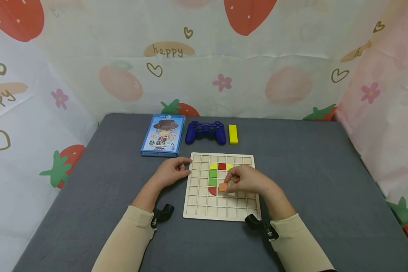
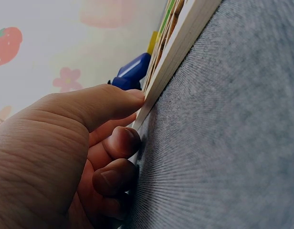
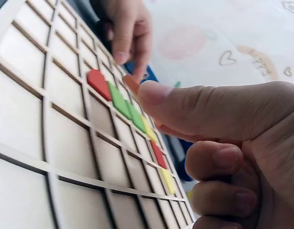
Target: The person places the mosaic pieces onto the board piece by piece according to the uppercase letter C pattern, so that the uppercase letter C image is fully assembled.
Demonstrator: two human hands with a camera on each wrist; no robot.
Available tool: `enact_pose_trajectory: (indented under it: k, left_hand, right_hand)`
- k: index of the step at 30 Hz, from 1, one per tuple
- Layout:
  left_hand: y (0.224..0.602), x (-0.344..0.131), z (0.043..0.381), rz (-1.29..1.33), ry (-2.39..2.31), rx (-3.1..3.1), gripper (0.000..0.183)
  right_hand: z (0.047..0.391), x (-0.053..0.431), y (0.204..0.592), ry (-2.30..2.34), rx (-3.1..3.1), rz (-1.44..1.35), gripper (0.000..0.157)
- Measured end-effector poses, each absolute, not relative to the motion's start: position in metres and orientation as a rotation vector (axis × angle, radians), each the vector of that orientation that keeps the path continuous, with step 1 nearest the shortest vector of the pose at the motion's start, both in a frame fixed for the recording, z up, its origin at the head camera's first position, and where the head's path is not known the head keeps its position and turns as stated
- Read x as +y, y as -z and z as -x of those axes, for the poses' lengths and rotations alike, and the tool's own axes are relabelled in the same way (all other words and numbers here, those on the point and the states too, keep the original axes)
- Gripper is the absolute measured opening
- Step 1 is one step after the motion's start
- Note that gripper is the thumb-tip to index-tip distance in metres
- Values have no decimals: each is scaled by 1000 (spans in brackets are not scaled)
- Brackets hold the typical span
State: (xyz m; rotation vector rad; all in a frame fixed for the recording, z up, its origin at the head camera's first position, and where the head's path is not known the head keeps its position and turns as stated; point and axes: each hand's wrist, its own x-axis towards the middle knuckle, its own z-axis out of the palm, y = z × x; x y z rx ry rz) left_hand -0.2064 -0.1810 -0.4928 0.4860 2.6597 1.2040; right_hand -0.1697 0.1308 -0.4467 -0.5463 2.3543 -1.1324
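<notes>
A square wooden grid board point(image 1: 195, 200) lies on the grey table. My right hand point(image 1: 248, 179) pinches an orange square tile point(image 1: 222, 187) between thumb and forefinger, close over the cell right of a red rounded tile point(image 1: 212, 191). In the right wrist view the thumb covers most of the orange tile point(image 3: 131, 85). Two green square tiles point(image 1: 212, 178) sit in cells above the red rounded one. Along the upper row are a yellow rounded tile point(image 1: 213, 166), a red square tile point(image 1: 222, 166) and another yellow tile point(image 1: 229, 166). My left hand point(image 1: 171, 170) touches the board's left edge with thumb and forefinger tips.
Behind the board stand a blue game box point(image 1: 163, 135), a dark blue game controller point(image 1: 205, 132) and a yellow block point(image 1: 233, 134). Patterned cloth point(image 1: 204, 68) hangs at the back and both sides of the table point(image 1: 309, 170).
</notes>
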Motion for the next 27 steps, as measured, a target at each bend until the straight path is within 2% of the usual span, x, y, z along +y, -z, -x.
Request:
enact_pose_trajectory:
  k: [8,15,27]
  left_hand:
    - [493,-181,206,-477,-1205,2665,39]
    - [493,-181,206,-476,-1219,2660,38]
    - [495,-181,207,-482,-1215,2668,38]
  right_hand:
    - [167,121,452,963,2427,539,17]
    - [164,119,450,906,2473,575,23]
    - [166,120,452,904,2488,577,19]
